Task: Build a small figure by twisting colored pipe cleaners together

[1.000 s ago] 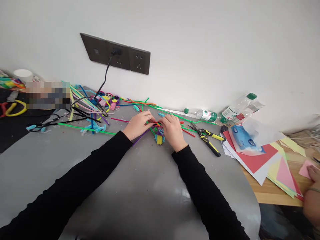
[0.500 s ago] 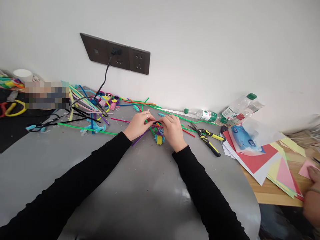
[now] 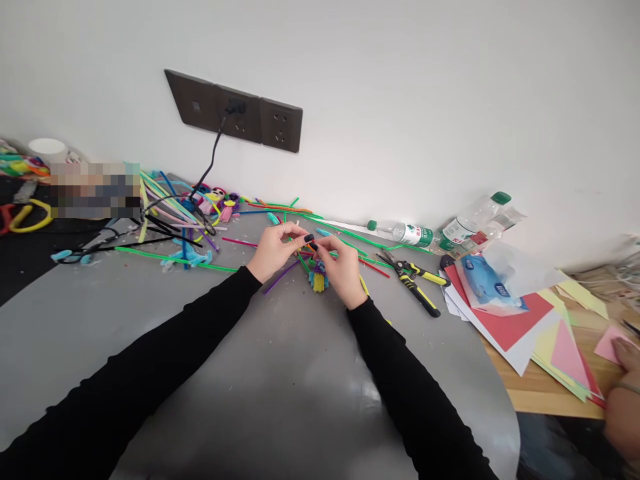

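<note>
Pale wall is rising behind a grey tabletop, where fuzzy craft stems are lying in loose, crossing lines. Near the middle, the left hand and right hand are almost meeting, each narrowed to a fingertip pinch on a small orange piece; the fingers are covering most of it, so its full shape is not showing. Just below, partly beside the right hand, a yellow-and-blue fuzzy figure is lying on the tabletop.

Such a small piece is leaving little to grip, so it could be slipping out if either pinch is loosening, or bending askew if the fingers are pulling unevenly. A purple stem and a red stem are lying close by, and a dropped piece could be getting lost among them. The figure is sitting near enough that a lowering right hand could be squashing or nudging it. Beyond the right hand, yellow-and-black pliers are resting with their jaws towards the stems, where a careless sweep could be snagging one
</note>
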`<state>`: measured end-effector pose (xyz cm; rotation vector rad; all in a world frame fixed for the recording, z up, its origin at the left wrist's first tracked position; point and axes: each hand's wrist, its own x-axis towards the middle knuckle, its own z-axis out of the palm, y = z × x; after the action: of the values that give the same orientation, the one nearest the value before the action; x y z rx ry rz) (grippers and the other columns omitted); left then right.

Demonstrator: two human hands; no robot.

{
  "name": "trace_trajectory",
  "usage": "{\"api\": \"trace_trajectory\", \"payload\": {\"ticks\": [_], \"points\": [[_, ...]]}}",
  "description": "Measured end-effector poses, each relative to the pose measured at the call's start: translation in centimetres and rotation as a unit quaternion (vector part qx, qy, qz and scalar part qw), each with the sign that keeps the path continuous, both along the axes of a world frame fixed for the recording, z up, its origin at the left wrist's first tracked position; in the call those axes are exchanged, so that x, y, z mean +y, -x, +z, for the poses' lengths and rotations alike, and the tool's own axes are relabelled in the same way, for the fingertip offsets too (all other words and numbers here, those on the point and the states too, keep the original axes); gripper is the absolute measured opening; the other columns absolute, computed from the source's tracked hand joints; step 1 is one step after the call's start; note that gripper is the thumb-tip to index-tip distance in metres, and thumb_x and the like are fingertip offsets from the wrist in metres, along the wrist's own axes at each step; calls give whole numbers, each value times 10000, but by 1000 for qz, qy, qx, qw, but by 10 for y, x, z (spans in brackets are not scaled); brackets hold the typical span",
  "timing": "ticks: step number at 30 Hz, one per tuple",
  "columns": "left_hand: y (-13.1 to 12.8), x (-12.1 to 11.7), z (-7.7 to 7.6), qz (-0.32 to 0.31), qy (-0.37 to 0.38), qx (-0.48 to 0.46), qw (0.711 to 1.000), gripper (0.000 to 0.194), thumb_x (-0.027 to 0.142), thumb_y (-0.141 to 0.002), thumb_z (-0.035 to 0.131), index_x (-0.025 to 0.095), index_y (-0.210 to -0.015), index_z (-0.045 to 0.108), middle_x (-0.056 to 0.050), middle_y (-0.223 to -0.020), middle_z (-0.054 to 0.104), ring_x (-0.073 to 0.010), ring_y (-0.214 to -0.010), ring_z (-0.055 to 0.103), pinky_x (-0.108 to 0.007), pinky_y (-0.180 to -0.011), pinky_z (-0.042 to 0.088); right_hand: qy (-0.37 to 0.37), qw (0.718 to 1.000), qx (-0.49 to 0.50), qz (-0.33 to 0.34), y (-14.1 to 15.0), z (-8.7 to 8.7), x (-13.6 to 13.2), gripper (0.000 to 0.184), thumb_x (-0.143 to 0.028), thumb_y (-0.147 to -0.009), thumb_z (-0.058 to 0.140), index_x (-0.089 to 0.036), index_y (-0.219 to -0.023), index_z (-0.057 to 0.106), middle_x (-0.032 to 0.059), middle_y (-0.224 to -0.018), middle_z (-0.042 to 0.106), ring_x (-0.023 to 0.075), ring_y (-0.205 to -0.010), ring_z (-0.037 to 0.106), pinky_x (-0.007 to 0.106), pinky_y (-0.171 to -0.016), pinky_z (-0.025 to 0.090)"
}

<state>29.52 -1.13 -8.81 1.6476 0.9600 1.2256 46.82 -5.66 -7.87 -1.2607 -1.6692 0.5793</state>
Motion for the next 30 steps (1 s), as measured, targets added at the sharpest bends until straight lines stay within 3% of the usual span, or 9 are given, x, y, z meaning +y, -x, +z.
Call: {"api": "trace_trajectory", "payload": {"ticks": [4, 8, 11, 20, 30], "points": [[5, 1, 7, -4, -42, 81, 996, 341, 504, -881, 676, 166, -897, 718, -69, -894, 728, -187, -770, 650, -286, -629, 517, -55, 995, -78, -6, -4, -4, 2, 219, -244, -1017, 501, -220, -984, 716, 50, -896, 762, 217, -845, 686, 340, -799, 502], [6, -3, 13, -7, -133, 188, 973, 187, 312, -934, 597, 186, -917, 735, -53, -934, 687, -181, -810, 650, -288, -683, 511, -133, 955, -265, -19, -14, -6, 5, 284, -201, -1055, 474, -217, -949, 737, 76, -900, 738, 248, -907, 605, 371, -813, 415], [7, -4, 11, -21, -171, 240, 955, 186, 251, -949, 568, 193, -930, 744, -54, -942, 680, -185, -833, 653, -295, -722, 507, -159, 930, -331, -19, -17, -7, 6, 291, -181, -1058, 474, -216, -950, 741, 81, -881, 717, 251, -893, 558, 368, -810, 391], [9, 1, 5, -64, -199, 289, 934, 199, 233, -957, 576, 195, -954, 771, -63, -952, 703, -207, -890, 670, -319, -778, 510, -165, 917, -363, -5, -18, -9, 8, 263, -193, -1058, 497, -211, -943, 733, 76, -859, 700, 250, -893, 536, 362, -803, 373], [11, 3, 1, -22, -191, 297, 935, 174, 234, -953, 597, 207, -880, 752, -64, -929, 731, -231, -938, 687, -341, -797, 522, -160, 918, -364, -5, -15, -7, 6, 272, -204, -1071, 461, -220, -985, 719, 81, -900, 724, 254, -898, 550, 375, -821, 381]]}}
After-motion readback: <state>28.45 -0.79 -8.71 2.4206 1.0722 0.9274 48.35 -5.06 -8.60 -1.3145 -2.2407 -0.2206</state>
